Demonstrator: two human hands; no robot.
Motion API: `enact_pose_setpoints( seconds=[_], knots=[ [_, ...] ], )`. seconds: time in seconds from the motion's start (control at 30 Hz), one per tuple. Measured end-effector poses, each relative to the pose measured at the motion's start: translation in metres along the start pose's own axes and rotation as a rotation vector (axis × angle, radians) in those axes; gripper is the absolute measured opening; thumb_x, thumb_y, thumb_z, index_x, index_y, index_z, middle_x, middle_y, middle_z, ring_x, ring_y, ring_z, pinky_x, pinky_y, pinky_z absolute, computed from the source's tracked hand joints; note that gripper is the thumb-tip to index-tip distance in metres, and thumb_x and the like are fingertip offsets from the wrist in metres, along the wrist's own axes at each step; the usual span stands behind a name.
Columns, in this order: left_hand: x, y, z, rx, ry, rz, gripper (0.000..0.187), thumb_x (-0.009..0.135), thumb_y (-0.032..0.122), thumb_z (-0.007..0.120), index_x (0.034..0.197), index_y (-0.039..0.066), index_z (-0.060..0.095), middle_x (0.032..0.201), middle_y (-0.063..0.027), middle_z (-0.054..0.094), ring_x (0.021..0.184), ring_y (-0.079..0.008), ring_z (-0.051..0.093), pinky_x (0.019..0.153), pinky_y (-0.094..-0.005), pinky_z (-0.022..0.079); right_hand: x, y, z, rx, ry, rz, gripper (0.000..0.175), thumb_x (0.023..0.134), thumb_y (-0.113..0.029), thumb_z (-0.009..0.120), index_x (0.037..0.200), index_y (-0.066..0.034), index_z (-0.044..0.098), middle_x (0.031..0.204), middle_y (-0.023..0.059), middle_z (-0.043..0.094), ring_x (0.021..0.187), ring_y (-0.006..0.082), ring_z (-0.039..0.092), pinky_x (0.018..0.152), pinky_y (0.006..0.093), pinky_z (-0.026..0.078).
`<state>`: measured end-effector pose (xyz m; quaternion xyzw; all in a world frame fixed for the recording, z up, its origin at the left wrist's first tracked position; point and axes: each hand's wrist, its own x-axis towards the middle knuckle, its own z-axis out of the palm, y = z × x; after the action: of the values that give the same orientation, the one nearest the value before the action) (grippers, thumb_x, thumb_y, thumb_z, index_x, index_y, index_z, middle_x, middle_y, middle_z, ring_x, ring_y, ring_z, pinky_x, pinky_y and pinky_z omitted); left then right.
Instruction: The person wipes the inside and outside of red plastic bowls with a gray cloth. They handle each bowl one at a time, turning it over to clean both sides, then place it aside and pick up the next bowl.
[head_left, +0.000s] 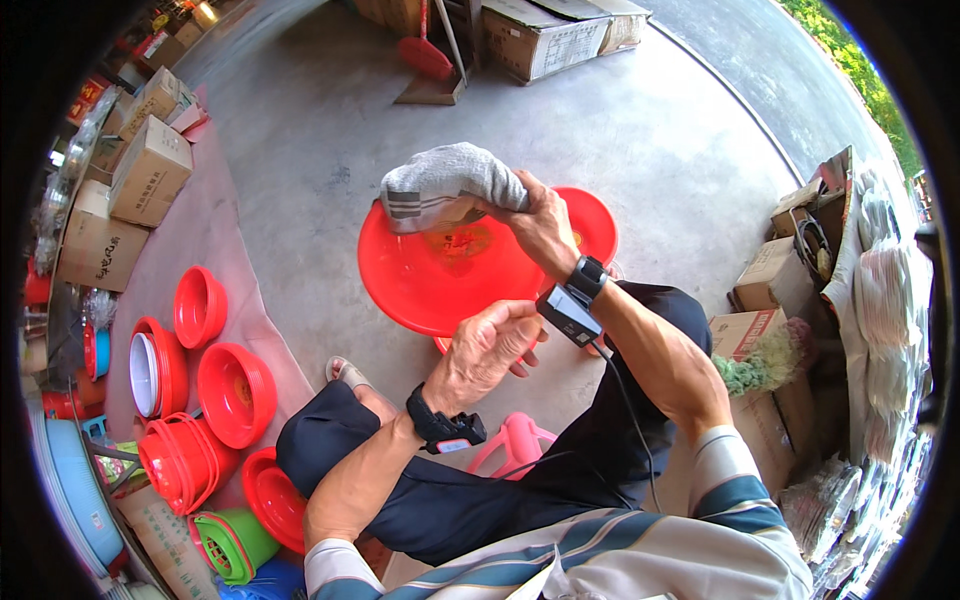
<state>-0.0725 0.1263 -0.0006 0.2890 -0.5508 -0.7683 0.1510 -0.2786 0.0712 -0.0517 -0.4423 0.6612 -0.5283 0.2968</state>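
Note:
My right hand (544, 225) grips one end of a grey terry cloth (450, 180) with dark stripes. It could be a sock or a folded towel. The cloth arches to the left, and its far end is over the rim of a large red plastic basin (420, 292). Gold-coloured print marks the basin's inner floor. Partly behind my right hand is a smaller red basin (596, 217). My left hand (487, 352) is near the basin's front edge, fingers loosely curled, with nothing visible in it. Its fingertips are close to a black device (570, 315) on my right wrist.
A pink plastic stool (514, 442) stands between my legs. Stacked red basins (238, 394), red buckets (184, 461) and a green basket (236, 544) are at left. Cardboard boxes (154, 169) line that side. A red broom (426, 56) and dustpan stand ahead; plastic-wrapped stacks (889, 300) are right.

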Motion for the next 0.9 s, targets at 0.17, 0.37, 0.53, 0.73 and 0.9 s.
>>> enact_pose_setpoints(
  seconds=[0.17,0.37,0.53,0.73,0.9],
  knots=[
    [0.011,0.0,0.012,-0.044,-0.061,-0.039,0.059,0.108,0.05,0.063,0.136,-0.001,0.062,0.108,-0.0095,0.074,0.088,-0.0153,0.074,0.076,-0.0305,0.061,-0.006,-0.007,0.006,-0.059,-0.048,-0.037,0.035,0.094,-0.018,0.086,0.123,-0.0048,0.071,0.101,0.004,0.077,0.093,0.0093,0.068,0.085,0.0305,0.056],
    [0.009,0.001,0.006,-0.165,-0.15,-0.088,0.05,0.11,0.043,0.055,0.134,-0.001,0.061,0.11,-0.0117,0.076,0.092,-0.0193,0.077,0.081,-0.0333,0.061,-0.012,-0.013,0.013,0.199,-0.075,-0.026,0.039,0.096,-0.012,0.083,0.131,-0.0033,0.069,0.114,0.0046,0.078,0.106,0.0105,0.07,0.096,0.0297,0.057],
    [0.009,0.007,0.0,-0.092,-0.178,-0.035,0.058,0.113,0.048,0.053,0.141,-0.002,0.058,0.113,-0.0123,0.076,0.094,-0.02,0.077,0.085,-0.033,0.061,-0.014,-0.02,0.012,0.542,-0.115,0.123,0.036,0.093,-0.007,0.085,0.125,-0.0023,0.071,0.114,0.0045,0.078,0.103,0.0114,0.07,0.091,0.0296,0.057],
    [-0.006,0.035,-0.048,0.267,0.176,0.345,0.043,0.115,0.034,0.056,0.138,-0.002,0.065,0.112,-0.0121,0.076,0.093,-0.0158,0.074,0.087,-0.0299,0.058,-0.014,-0.026,0.001,0.731,-0.108,0.327,0.039,0.092,-0.003,0.085,0.128,-0.0019,0.069,0.116,0.0063,0.078,0.102,0.0125,0.072,0.09,0.0275,0.058],
    [0.001,0.043,-0.087,0.418,0.57,0.36,0.026,0.109,0.01,0.062,0.132,-0.001,0.068,0.116,-0.0119,0.075,0.101,-0.0193,0.073,0.093,-0.0331,0.058,-0.011,-0.026,-0.007,0.41,-0.108,0.112,0.038,0.092,-0.015,0.086,0.125,-0.0029,0.071,0.108,0.0072,0.08,0.093,0.017,0.075,0.086,0.0315,0.059]
  ],
)
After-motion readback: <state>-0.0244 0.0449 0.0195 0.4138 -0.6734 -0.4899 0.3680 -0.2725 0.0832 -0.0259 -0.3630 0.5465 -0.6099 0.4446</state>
